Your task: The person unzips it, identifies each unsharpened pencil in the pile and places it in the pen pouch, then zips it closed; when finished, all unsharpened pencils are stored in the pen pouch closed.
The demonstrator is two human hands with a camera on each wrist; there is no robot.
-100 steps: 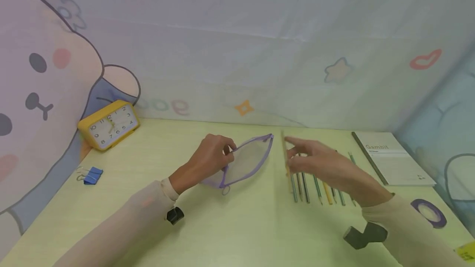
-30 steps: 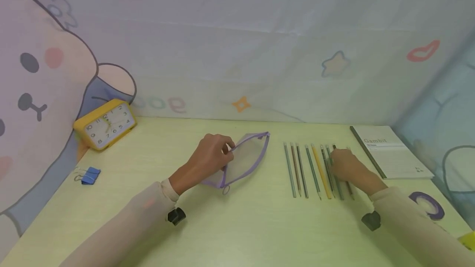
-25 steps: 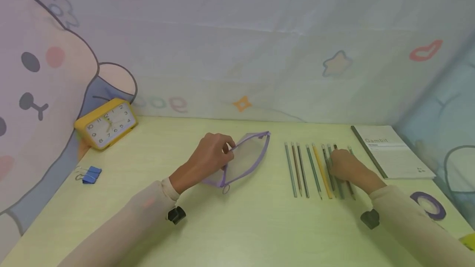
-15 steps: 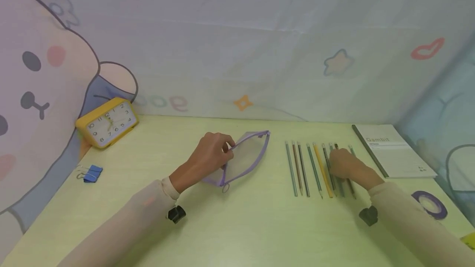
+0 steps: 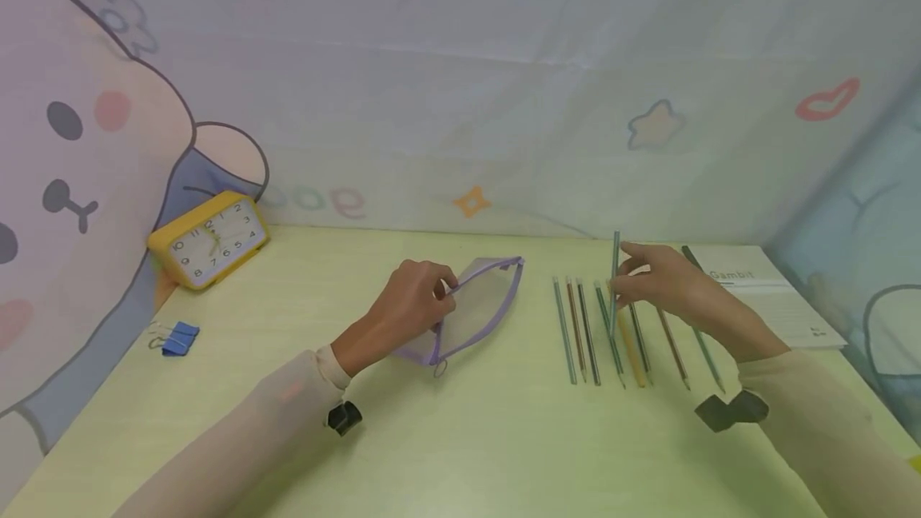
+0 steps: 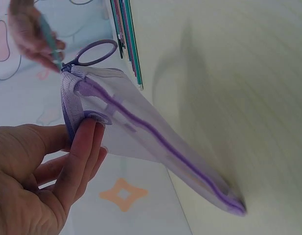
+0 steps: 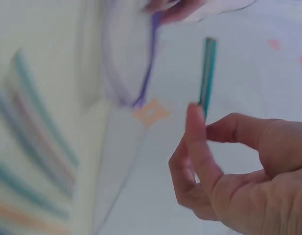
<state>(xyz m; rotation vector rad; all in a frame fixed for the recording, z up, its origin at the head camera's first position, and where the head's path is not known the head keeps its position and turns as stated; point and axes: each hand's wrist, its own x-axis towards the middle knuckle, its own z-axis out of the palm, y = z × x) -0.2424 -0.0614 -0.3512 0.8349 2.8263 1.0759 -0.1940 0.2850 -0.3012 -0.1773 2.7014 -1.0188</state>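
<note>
My left hand (image 5: 404, 308) pinches the upper edge of a see-through pouch with purple zip trim (image 5: 496, 324), holding its mouth apart. In the left wrist view the pouch (image 6: 141, 122) slants down to the table, a ring pull (image 6: 97, 53) at its zip end. My right hand (image 5: 669, 282) pinches a green pencil (image 5: 615, 274) upright between thumb and fingers, raised over a row of pencils. In the right wrist view the green pencil (image 7: 208, 73) sticks up beyond the fingertips. Several pencils (image 5: 583, 334) lie side by side on the table, some partly hidden by the right hand.
A yellow clock (image 5: 210, 240) and a blue binder clip (image 5: 177, 338) sit at the left. Behind the right hand lies a white notebook (image 5: 780, 302). A printed cloth (image 5: 460, 86) hangs along the table's back edge.
My right hand has lifted a green pencil out of the row and moved it up and left. The rightmost pencils lie more spread out. My left hand keeps its grip on the pouch.
</note>
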